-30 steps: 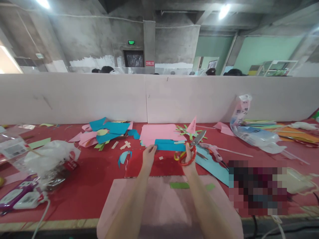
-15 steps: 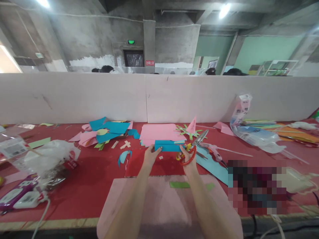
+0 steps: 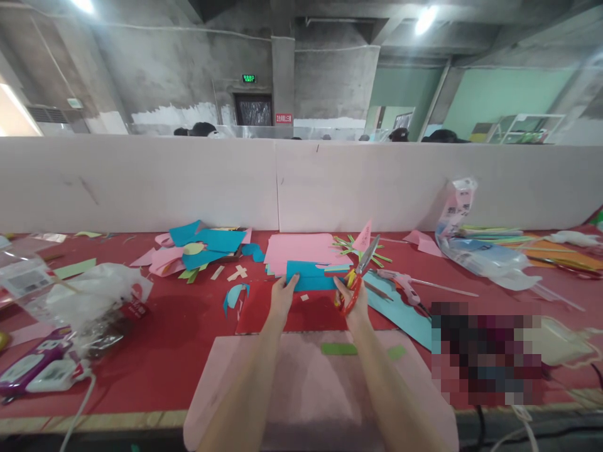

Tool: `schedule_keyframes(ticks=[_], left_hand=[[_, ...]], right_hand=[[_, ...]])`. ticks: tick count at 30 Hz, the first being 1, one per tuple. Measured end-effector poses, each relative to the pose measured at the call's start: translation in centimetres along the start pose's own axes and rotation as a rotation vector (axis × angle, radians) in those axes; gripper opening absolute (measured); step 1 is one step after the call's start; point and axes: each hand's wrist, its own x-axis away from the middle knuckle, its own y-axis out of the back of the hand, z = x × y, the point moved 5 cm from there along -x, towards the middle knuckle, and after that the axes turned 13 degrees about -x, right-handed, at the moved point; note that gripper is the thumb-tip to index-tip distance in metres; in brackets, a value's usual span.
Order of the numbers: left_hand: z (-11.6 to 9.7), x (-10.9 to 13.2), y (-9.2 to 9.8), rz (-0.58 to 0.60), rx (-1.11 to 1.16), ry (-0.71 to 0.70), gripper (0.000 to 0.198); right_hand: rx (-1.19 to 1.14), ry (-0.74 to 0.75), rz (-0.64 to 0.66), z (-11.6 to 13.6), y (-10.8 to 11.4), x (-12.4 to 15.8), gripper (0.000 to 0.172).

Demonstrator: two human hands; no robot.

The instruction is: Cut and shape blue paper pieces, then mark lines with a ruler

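Note:
My left hand (image 3: 282,296) pinches the left edge of a folded blue paper piece (image 3: 308,275), held up over the red sheet (image 3: 292,314). My right hand (image 3: 351,301) is closed on red-and-yellow-handled scissors (image 3: 355,279), whose blades point up and away to the right. The right hand's fingers also touch the blue paper's right end. A stack of pink paper (image 3: 299,248) lies just behind the blue piece.
A large pink sheet (image 3: 320,389) with green scraps lies near me. Blue and pink offcuts (image 3: 202,248) sit at the back left, plastic bags (image 3: 94,301) and a power strip (image 3: 35,370) at the left. A glue gun (image 3: 400,285) and a bagged paper bundle (image 3: 475,251) lie right. A pale partition (image 3: 301,185) closes the back.
The blue paper has been turned up from a flat strip to show a taller face. The scissors have swung from lying rightward to pointing more upright.

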Motion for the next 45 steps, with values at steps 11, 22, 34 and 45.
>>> schedule_keyframes(ticks=[11,22,34,45], left_hand=[[1.0,-0.3,0.5,-0.088,0.017,0.067,0.041],[0.8,-0.2,-1.4,0.175,0.262,0.127,0.059],[-0.2,0.1,-1.8,0.237,0.164,0.028,0.033],[1.3,0.3,-2.4,0.283,0.306,0.220,0.045]], right_hand=[[-0.001,-0.013,0.011,-0.4,0.3,-0.2,0.053],[-0.105,0.010,-0.084,-0.7,1.4,-0.6,0.052],[-0.142,-0.023,-0.127,0.4,0.6,0.0,0.048],[0.022,-0.009,0.119,0.7,-1.7,0.9,0.050]])
